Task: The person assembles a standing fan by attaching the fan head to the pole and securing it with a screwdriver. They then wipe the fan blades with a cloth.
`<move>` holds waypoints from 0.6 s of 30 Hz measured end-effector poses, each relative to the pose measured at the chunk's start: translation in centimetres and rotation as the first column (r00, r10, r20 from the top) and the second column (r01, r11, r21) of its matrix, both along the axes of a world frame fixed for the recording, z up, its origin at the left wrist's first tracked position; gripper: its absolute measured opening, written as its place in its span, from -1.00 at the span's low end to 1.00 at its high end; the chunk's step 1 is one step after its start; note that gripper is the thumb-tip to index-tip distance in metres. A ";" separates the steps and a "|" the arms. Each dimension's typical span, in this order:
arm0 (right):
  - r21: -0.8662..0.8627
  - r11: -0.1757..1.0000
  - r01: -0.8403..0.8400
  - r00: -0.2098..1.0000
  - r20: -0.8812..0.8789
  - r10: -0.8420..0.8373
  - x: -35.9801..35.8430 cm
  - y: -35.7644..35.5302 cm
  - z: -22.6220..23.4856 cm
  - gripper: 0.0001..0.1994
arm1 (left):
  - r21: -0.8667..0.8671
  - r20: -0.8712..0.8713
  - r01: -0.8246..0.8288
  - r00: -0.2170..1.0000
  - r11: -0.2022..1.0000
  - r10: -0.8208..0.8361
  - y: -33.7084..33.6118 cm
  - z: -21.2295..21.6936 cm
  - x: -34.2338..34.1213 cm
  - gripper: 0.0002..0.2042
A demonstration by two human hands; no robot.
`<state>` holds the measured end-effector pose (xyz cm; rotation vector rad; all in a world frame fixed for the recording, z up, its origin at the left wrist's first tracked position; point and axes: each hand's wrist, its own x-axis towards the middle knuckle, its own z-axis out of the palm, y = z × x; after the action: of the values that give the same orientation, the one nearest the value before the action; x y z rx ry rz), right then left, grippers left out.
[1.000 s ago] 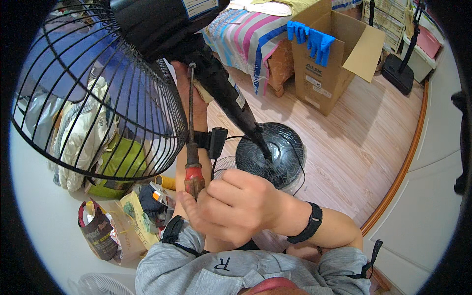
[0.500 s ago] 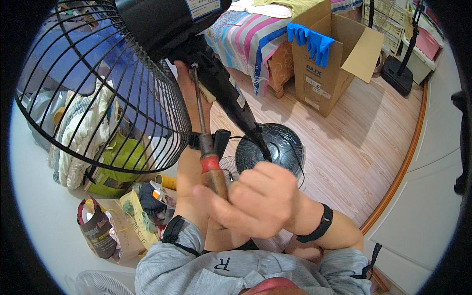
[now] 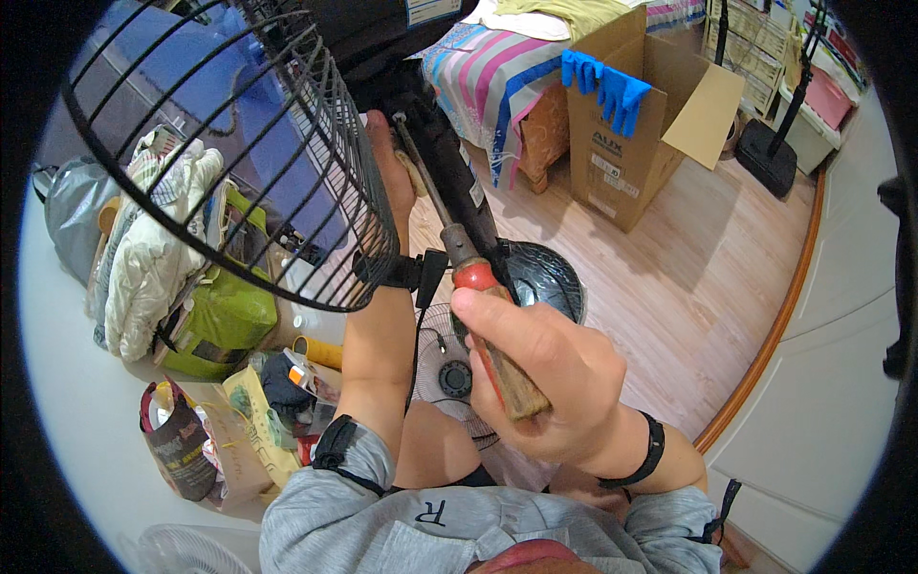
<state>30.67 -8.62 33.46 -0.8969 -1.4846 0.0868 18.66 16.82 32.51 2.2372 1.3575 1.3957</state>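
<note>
A standing electric fan tilts across the upper left, with a black wire cage [image 3: 223,254], blue blades and a dark neck [image 3: 442,143]. Around the back of that neck my left hand [image 3: 394,177] is closed, its fingers partly hidden. My right hand [image 3: 564,368] grips the worn wooden handle of a screwdriver [image 3: 457,244], thumb laid along the red band. The screwdriver's long shaft runs up to a small screw on the neck, its tip at or very close to the screw head. The fan's round black base [image 3: 550,277] stands on the floor beyond my right hand.
A loose wire fan grille [image 3: 435,330] lies on the floor by my legs. Blue gloves [image 3: 622,100] hang over an open cardboard box [image 3: 612,172] near a striped-cloth bed [image 3: 488,77]. At left are a green bag [image 3: 225,320] and paper bags [image 3: 234,450]. Another black stand [image 3: 768,163] is far right.
My right hand has moved right and its grip has shifted on the handle, so the screwdriver now slants more. The fan head has swung slightly right and nearer. My left hand stays on the neck.
</note>
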 end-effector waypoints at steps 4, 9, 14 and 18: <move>-0.051 0.995 -0.082 0.992 -0.099 0.077 -0.1 0.0 0.2 -0.55 | -0.134 0.270 0.310 0.926 0.941 -0.266 3.8 -1.2 0.0 -0.44; -0.109 0.988 -0.105 0.986 -0.138 0.089 0.1 -0.5 0.0 -0.62 | -0.203 0.619 0.629 0.676 0.750 -0.399 5.3 -1.7 0.6 -0.37; -0.153 0.986 0.063 0.976 -0.198 -0.094 1.0 -0.6 -0.7 -0.61 | -0.012 0.763 0.900 0.289 0.435 -0.578 3.7 -1.5 1.9 -0.31; -0.250 0.957 0.148 0.936 -0.279 -0.217 1.2 -1.0 -1.0 -0.58 | 0.000 0.787 0.932 0.224 0.362 -0.576 4.1 -1.7 2.4 -0.30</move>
<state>31.86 -9.62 32.45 -1.1481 -1.1120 0.2493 21.01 20.91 30.77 1.3577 0.0931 1.0476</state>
